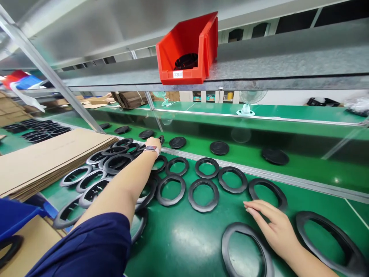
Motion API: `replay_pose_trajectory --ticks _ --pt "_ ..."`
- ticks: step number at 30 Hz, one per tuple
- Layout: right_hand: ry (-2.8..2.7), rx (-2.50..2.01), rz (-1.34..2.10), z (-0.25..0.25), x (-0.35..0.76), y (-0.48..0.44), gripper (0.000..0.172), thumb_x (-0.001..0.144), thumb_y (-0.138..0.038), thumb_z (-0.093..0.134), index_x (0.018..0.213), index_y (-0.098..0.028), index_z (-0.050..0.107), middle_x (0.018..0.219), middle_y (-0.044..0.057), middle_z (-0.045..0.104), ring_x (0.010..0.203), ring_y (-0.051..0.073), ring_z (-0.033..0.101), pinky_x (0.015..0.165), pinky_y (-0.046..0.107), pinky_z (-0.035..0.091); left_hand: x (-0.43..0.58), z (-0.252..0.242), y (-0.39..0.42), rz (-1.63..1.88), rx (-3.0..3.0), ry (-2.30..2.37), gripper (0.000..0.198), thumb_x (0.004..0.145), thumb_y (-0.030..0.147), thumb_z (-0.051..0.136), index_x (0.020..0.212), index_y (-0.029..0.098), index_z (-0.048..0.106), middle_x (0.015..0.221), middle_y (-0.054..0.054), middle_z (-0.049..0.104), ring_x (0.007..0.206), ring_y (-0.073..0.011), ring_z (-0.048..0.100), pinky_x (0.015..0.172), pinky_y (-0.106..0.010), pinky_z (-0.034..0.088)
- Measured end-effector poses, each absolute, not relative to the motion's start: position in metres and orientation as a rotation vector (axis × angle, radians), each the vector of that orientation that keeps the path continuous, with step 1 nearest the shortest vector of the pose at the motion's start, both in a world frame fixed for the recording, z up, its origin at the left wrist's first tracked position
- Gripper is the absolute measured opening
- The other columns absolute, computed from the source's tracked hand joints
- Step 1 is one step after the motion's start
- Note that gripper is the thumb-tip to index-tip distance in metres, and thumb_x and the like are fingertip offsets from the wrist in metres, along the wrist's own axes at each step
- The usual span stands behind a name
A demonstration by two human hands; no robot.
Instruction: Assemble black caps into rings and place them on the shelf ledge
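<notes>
My left hand [154,143] reaches far forward to the conveyor's near edge, with a watch on the wrist; its fingers close on a small black round part [161,139] that is mostly hidden. My right hand [271,223] lies flat and open on the green table [184,238], fingers stretched, resting beside a large black ring [245,246] and near another ring [268,192]. Several black oval rings [203,194] lie in rows between the hands. A pile of overlapping rings [115,161] lies under and left of my left arm.
Black round discs [219,147] ride on the green conveyor belt [288,169] behind a metal rail. Flat cardboard sheets [46,157] are stacked at left. A red bin [187,50] holding black parts sits on the overhead shelf. A small fan [246,105] stands at the back.
</notes>
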State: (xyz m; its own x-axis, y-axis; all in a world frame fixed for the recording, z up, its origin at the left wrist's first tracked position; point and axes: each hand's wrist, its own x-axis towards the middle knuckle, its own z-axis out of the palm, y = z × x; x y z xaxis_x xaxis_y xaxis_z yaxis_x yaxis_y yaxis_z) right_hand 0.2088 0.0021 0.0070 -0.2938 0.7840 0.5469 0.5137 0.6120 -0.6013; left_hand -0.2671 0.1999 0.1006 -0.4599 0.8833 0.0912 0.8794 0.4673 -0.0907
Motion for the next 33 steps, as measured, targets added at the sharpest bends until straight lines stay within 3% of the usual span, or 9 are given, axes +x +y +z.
replay_pose_trajectory --ticks 6,9,11,14,17,21,24,28,33 --pt "-1.852 -1.039 0.466 0.015 0.207 0.002 0.018 0.097 -0.026 0.059 0.103 -0.025 0.075 0.096 0.004 0.074 0.089 0.02 0.07 0.082 0.033 0.058 -0.225 0.12 0.185 0.039 -1.902 -2.267 0.031 0.091 0.027 0.065 0.119 0.013 0.062 0.135 -0.014 0.055 0.123 -0.0304 0.054 0.102 -0.047 0.048" --pt "-1.793 -1.042 0.457 0.015 0.208 0.003 0.017 0.098 -0.025 0.058 0.104 -0.024 0.074 0.095 0.004 0.073 0.088 0.019 0.069 0.081 0.033 0.056 -0.186 0.129 0.137 -0.006 -2.179 -1.986 0.027 0.086 0.023 0.066 0.111 0.012 0.067 0.14 -0.014 0.051 0.132 -0.0321 0.047 0.115 -0.04 0.037" --pt "-1.753 -1.037 0.429 0.014 0.209 0.003 0.017 0.098 -0.025 0.058 0.104 -0.024 0.074 0.095 0.004 0.073 0.087 0.019 0.068 0.081 0.033 0.055 -0.16 0.132 0.083 -0.037 -2.385 -1.75 0.024 0.09 0.027 0.06 0.11 0.016 0.068 0.146 -0.011 0.048 0.134 -0.029 0.046 0.119 -0.038 0.033" --pt "-1.729 -0.99 0.423 0.016 0.208 0.003 0.017 0.099 -0.024 0.058 0.105 -0.023 0.073 0.096 0.005 0.072 0.089 0.018 0.067 0.083 0.033 0.054 -0.134 0.127 -0.009 -0.107 -2.602 -1.212 0.023 0.091 0.014 0.048 0.102 0.014 0.068 0.144 -0.017 0.051 0.129 -0.0314 0.052 0.112 -0.046 0.044" --pt "-1.903 -0.863 0.585 0.023 0.206 0.001 0.018 0.094 -0.03 0.067 0.11 -0.023 0.073 0.103 0.006 0.07 0.096 0.019 0.065 0.088 0.034 0.053 -0.127 0.114 -0.08 -0.089 -2.615 -0.947 0.039 0.082 -0.002 0.04 0.104 0.015 0.068 0.141 -0.017 0.055 0.126 -0.0306 0.055 0.103 -0.046 0.051" --pt "-2.379 -0.749 0.705 0.03 0.205 -0.001 0.042 0.075 -0.034 0.088 0.113 -0.025 0.073 0.106 0.005 0.07 0.1 0.022 0.063 0.092 0.039 0.051 -0.127 0.088 -0.123 -0.063 -2.736 -0.937 0.055 0.071 -0.01 0.038 0.107 0.02 0.066 0.144 -0.01 0.055 0.118 -0.0253 0.06 0.096 -0.04 0.056" --pt "-2.471 -0.975 0.431 0.025 0.205 0.001 0.033 0.079 -0.023 0.083 0.111 -0.022 0.073 0.1 0.005 0.071 0.097 0.024 0.062 0.091 0.042 0.05 -0.117 0.069 -0.132 -0.114 -2.838 -0.967 0.051 0.071 -0.011 0.039 0.102 0.019 0.065 0.143 -0.011 0.056 0.111 -0.0246 0.063 0.093 -0.039 0.058" --pt "-2.173 -1.267 0.141 0.013 0.208 0.009 0.029 0.084 -0.018 0.076 0.113 -0.017 0.071 0.106 0.01 0.068 0.101 0.027 0.062 0.092 0.043 0.052 -0.09 0.054 -0.129 -0.223 -2.915 -0.998 0.042 0.079 -0.008 0.041 0.103 0.017 0.065 0.148 -0.015 0.05 0.111 -0.026 0.064 0.094 -0.042 0.059" --pt "-1.959 -1.281 0.151 0.008 0.213 0.015 0.02 0.091 -0.017 0.067 0.11 -0.02 0.071 0.109 0.008 0.066 0.103 0.024 0.063 0.091 0.039 0.054 -0.069 0.045 -0.117 -0.303 -2.998 -1.119 0.046 0.088 0.006 0.055 0.133 0.017 0.057 0.159 -0.019 0.035 0.125 -0.0309 0.058 0.1 -0.047 0.057"
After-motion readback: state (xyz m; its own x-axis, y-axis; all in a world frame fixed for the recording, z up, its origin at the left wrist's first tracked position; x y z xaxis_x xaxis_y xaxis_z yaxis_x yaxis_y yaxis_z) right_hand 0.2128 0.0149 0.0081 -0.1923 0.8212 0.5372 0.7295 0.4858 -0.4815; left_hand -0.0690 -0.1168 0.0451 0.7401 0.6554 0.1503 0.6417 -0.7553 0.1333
